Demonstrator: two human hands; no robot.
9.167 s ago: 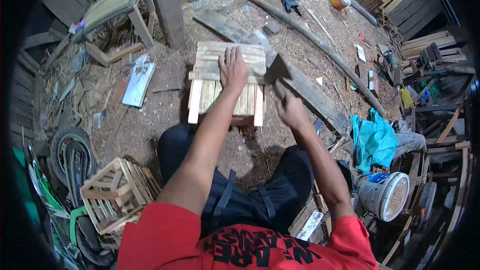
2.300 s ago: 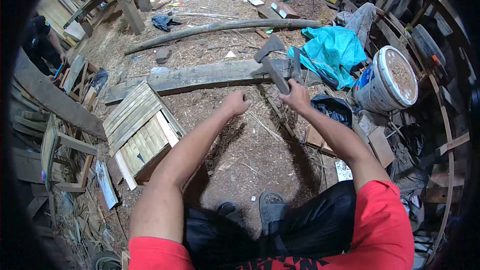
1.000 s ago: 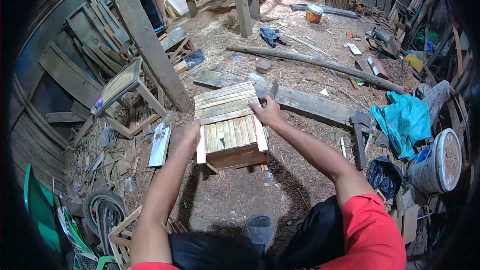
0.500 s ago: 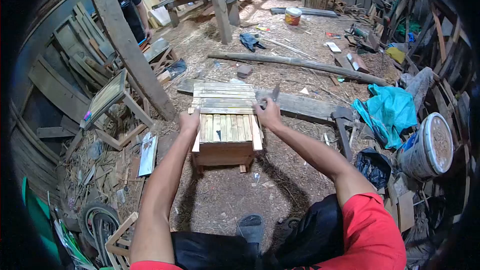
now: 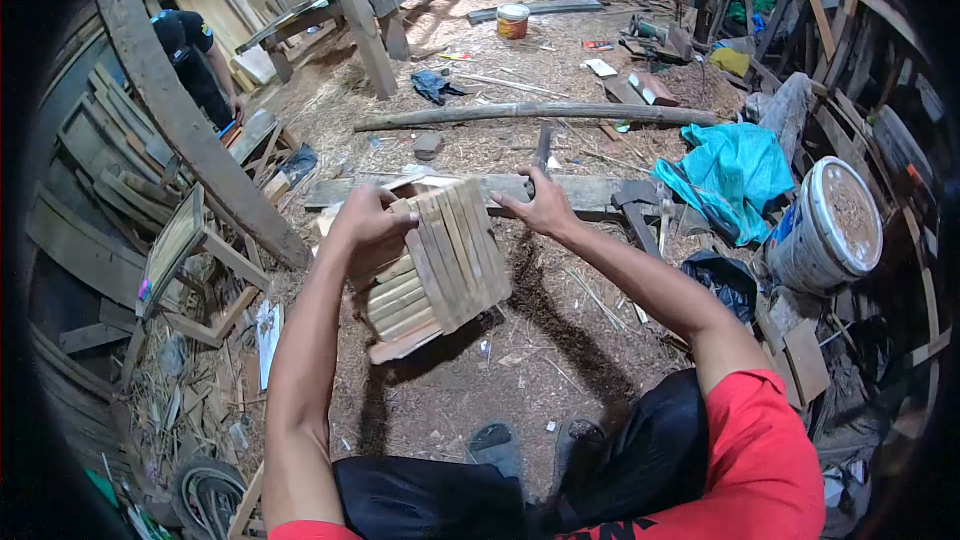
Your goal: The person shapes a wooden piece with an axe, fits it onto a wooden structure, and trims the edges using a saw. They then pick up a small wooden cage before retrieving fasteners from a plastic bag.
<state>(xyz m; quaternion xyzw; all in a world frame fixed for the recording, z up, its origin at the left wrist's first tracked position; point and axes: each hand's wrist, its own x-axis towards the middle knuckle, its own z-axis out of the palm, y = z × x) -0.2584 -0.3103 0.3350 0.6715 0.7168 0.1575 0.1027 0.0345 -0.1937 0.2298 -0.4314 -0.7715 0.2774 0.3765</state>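
A small slatted wooden piece of furniture [image 5: 455, 250] is tilted and turned in front of me, its slatted faces showing. My left hand [image 5: 375, 222] grips its upper left edge, thumb over the slats. To the right of it, my right hand [image 5: 540, 205] is closed round a narrow dark tool [image 5: 543, 147] that points up and away; thumb and a finger stretch toward the slats without clearly touching them. What the tool is cannot be made out. Behind the piece a weathered plank [image 5: 590, 192] lies on the ground.
An axe-like tool [image 5: 637, 208] rests at the plank's right end. A teal sheet [image 5: 735, 175] and a white bucket [image 5: 840, 215] stand right. A long pole [image 5: 530, 112] lies ahead. Left are a wooden post [image 5: 185, 130] and a slatted frame [image 5: 172, 240]. Another person [image 5: 195, 60] bends at upper left.
The slatted piece has gone from upright to tilted and rotated, with my left hand now over its upper edge. My right hand has come off its side, still with the dark tool. The view has shifted right.
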